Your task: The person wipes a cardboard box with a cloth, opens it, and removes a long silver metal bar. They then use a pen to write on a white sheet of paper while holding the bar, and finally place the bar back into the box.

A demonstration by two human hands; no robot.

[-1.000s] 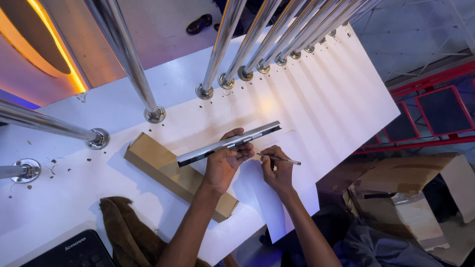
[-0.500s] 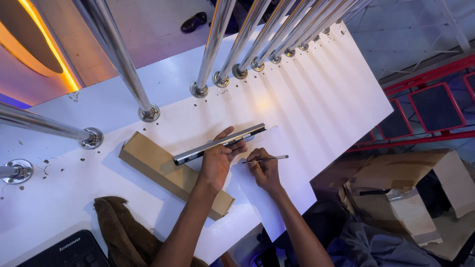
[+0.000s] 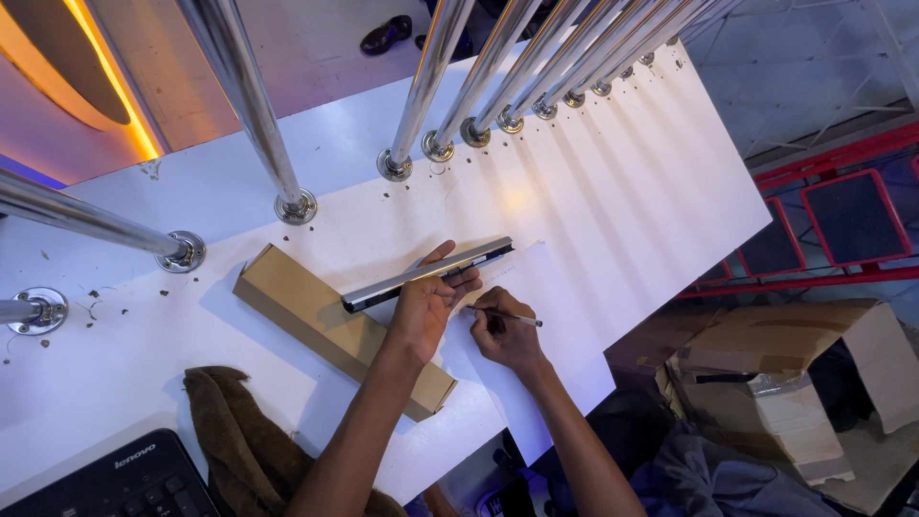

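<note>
Bar: a long, slim bar (image 3: 426,276) lies on the white counter (image 3: 613,191), tilted so its right end sits higher in view than its left. Its upper face is silvery grey and catches the light; the lower edge is black, and both ends are capped in black. It looks straight and rigid.
Where the bar is: near the middle of the counter, just above a sheet of white paper (image 3: 536,364) and just beside the long cardboard box (image 3: 316,321), whose upper end it nearly meets.
Left hand: the left hand (image 3: 426,306) is pressed down on the bar, fingers spread narrowly over its lower edge, thumb reaching up past its top edge. It pins the bar flat rather than lifting it.
Right hand: the right hand (image 3: 503,330) is curled closed around a thin pencil (image 3: 507,316), held like a pen, its tip on the paper just under the bar's right half.
Box: plain brown, long and narrow, lying slantwise under the left forearm.
Nearby: a brown cloth (image 3: 239,440) is bunched at the counter's near edge, beside the corner of a black keyboard (image 3: 124,483).
Poles: shiny metal poles (image 3: 431,86) rise from round bases along the counter's far side.
Floor: open cardboard cartons (image 3: 775,383) sit below on the right.
</note>
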